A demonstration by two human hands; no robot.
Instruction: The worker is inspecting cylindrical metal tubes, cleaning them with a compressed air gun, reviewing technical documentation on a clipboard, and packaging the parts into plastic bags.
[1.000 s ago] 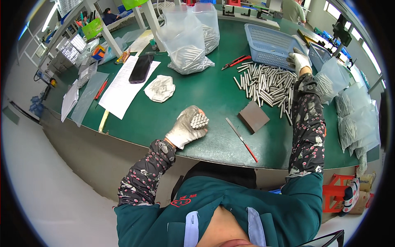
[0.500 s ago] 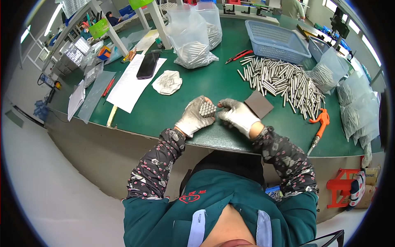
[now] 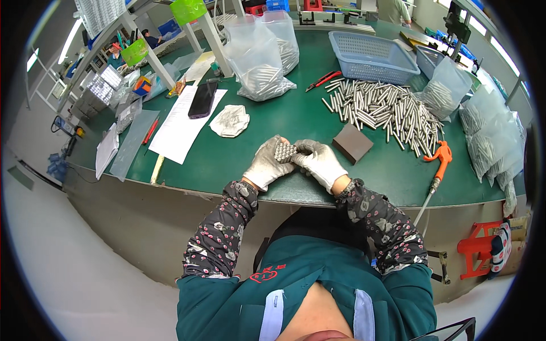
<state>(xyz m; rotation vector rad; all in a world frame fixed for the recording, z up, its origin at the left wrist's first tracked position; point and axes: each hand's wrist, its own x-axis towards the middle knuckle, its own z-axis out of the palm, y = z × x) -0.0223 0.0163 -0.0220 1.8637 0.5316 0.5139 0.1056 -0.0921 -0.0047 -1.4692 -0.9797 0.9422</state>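
The right hand [image 3: 320,162] is now joining the left hand [image 3: 267,165] at frame centre, both closing around the bundle of metal rods [image 3: 284,152], having left the loose rod pile [image 3: 381,111] on the desk [image 3: 273,122].

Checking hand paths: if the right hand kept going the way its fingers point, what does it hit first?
The right hand points left, fingertips already at the rod bundle held in the left hand. It would meet the bundle first, then the left palm, though depth is unclear.
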